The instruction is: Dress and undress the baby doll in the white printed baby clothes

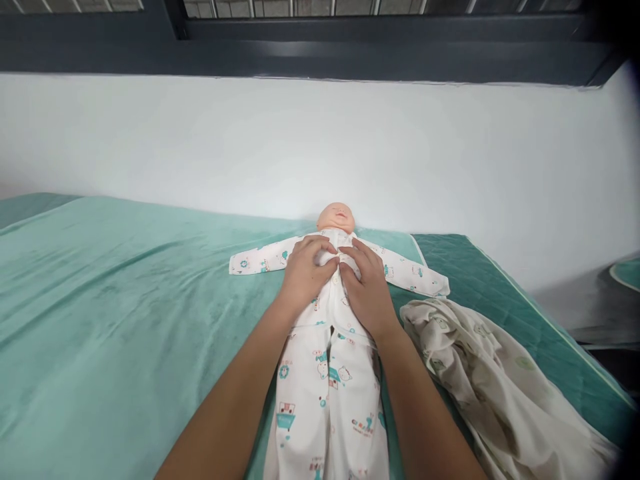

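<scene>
A baby doll lies on its back, dressed in a white printed top with both sleeves spread sideways. My left hand pinches the left front edge of the top at the chest. Opposite it, my right hand pinches the right front edge, and the fingertips of both hands nearly meet at the middle. Below the chest the front edges run together, with a button visible on the placket. White printed pants stretch toward me under my forearms. Whether a fastener sits between my fingertips is too small to tell.
A crumpled cream cloth with green prints lies to the right of the doll. Light green sheet spreads on the left, over a darker green quilted mattress. A white wall and a dark window frame stand behind.
</scene>
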### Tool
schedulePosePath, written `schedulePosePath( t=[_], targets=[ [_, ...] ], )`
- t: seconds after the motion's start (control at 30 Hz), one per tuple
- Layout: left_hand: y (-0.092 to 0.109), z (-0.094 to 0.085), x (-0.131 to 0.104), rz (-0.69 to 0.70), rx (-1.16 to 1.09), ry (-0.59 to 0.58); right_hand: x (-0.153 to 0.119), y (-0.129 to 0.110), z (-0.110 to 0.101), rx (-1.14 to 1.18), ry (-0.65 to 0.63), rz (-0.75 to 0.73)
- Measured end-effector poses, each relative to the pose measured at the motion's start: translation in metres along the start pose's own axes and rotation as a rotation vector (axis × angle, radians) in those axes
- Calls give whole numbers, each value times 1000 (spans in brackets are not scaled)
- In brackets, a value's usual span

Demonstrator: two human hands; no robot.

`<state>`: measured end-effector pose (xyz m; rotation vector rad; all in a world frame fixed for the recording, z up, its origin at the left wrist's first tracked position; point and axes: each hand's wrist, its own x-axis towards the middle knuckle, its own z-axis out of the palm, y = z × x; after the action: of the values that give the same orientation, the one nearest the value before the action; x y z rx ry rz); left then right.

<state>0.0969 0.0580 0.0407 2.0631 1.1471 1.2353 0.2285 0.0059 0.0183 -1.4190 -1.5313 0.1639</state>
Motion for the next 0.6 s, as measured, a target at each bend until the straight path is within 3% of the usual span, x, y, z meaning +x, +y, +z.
schedulePosePath(
  t=[0.27,0.6],
  targets=[
    [1,5,6,-95,96,-31,2,0,3,-28,-8,-44],
    [2,6,-4,10,144,16,2,-1,0,70,-13,46]
  ],
)
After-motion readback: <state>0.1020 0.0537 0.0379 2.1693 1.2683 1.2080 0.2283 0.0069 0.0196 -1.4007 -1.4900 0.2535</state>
